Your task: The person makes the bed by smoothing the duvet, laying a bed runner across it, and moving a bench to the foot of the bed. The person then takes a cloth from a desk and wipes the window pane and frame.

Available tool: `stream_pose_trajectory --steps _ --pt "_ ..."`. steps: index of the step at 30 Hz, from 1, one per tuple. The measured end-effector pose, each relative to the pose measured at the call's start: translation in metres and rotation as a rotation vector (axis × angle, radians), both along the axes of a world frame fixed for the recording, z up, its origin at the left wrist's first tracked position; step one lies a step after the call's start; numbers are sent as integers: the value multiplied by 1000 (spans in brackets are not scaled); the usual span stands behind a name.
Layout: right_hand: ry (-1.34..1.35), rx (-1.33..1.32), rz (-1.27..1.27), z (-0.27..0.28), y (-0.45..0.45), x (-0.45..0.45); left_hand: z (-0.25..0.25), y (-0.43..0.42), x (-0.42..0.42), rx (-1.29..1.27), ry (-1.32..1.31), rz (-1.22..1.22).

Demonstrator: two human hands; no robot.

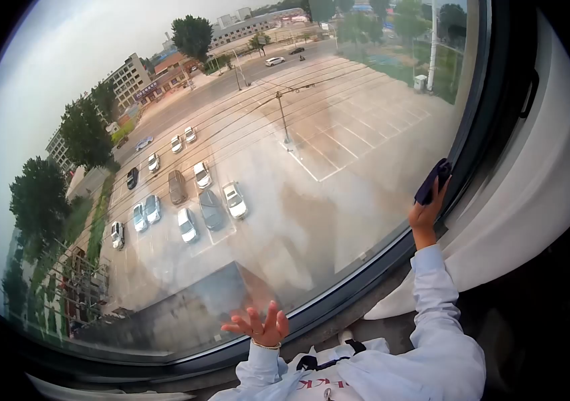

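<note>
A large window pane (311, 247) fills the view in front of me. My right hand (425, 208) is raised at the pane's right side, near the dark frame. Its fingers are closed on a dark navy cloth (433, 182), which appears folded and lies at or against the glass. Lower down, my left hand (261, 327) is held up before the bottom part of the pane with its fingers spread. Nothing is in it, and whether it touches the glass I cannot tell. A thin bracelet circles the left wrist.
The dark window frame (392, 250) runs along the bottom and right of the glass. A white curtain (512, 220) hangs at the right, close to my right arm. Outside and below are a parking lot with several cars, a utility pole (283, 117), trees and buildings.
</note>
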State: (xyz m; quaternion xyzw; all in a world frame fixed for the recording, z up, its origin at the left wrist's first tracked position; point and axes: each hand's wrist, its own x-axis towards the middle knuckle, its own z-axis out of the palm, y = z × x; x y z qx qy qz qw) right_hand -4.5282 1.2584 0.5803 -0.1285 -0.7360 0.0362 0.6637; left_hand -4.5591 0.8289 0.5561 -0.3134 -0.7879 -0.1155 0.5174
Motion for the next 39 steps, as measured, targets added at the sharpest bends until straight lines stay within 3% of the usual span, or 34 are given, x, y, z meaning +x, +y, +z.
stream_pose_trajectory --steps 6,12,15,21,23,25,27,30,33,35,37,39 --pt "99 -357 127 -11 51 0 6 18 -7 49 46 93" --pt "110 -620 81 -62 52 2 9 18 -10 73 111 119" --pt "256 -1025 140 -50 10 -2 9 18 -10 67 113 116" --pt "214 -1144 372 -54 -166 -6 9 21 -4 63 49 39" --pt "22 -1002 614 -56 -232 7 19 22 12 63 -70 -27" --pt "-303 -799 655 -43 -293 25 34 16 27 99 -118 -23" --pt "-447 -538 763 -76 -322 23 34 2 31 75 -199 -220" --pt "-451 -193 749 -99 -359 4 34 -35 40 24 -230 -238" --pt "-463 166 668 -90 -398 -12 22 -75 48 154 -293 -154" --pt "-329 404 662 -76 -423 -21 17 -107 55 196 -292 -83" --pt "-320 374 745 -68 -453 -25 14 -138 62 267 -295 51" --pt "-365 562 726 -61 -480 -31 12 -166 70 278 -311 134"
